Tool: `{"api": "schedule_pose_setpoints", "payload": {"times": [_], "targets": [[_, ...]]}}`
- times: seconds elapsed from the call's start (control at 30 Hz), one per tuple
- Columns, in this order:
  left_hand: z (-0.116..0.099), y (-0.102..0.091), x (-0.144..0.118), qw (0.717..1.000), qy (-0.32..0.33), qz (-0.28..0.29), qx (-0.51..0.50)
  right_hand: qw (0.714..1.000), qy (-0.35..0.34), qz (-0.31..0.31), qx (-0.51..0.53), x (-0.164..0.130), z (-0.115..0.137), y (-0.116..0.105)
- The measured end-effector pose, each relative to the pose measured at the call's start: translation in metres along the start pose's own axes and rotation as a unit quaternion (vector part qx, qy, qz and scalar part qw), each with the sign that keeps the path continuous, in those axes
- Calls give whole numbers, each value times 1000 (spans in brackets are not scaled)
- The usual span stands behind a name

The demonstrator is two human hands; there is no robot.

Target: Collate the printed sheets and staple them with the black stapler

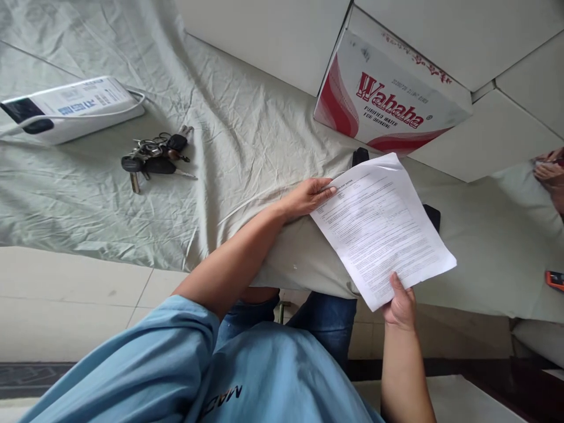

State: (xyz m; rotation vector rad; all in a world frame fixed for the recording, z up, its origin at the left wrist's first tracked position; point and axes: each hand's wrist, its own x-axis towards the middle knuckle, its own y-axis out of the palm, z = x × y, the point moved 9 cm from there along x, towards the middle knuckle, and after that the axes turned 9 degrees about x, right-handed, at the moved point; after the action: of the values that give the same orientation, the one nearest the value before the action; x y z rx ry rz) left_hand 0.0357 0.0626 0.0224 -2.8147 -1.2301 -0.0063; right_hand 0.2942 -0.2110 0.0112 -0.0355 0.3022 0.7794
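In the head view, the left hand (306, 198) pinched the upper left edge of the printed paper (379, 229), its thumb resting on the face of the page, while the right hand (400, 302) gripped the bottom edge, thumb also on top. The paper was held tilted above the cloth-covered desk (247, 147), in front of a red-and-white water carton (388, 97) that stood near the tiled wall (264, 35). Dark objects (360, 156) showed partly from behind the sheet, too covered to identify. Well to the left lay a bunch of keys (161, 157), just beside a white box-shaped device (94, 108) with a pale cord (74, 117) across it.
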Motion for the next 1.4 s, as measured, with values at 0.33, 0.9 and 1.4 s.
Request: {"api": "schedule_pose_setpoints", "payload": {"times": [0.33, 0.9, 1.4], "targets": [[-3, -5, 6, 987, -1, -24, 159, 997, 13, 44, -65, -10, -7, 1], [6, 1, 8, 984, -36, -24, 174, 998, 51, -36, -25, -19, -3, -21], [9, -3, 30, 966, -121, -180, 140, 993, 24, -117, 7, 5, 1, -34]]}}
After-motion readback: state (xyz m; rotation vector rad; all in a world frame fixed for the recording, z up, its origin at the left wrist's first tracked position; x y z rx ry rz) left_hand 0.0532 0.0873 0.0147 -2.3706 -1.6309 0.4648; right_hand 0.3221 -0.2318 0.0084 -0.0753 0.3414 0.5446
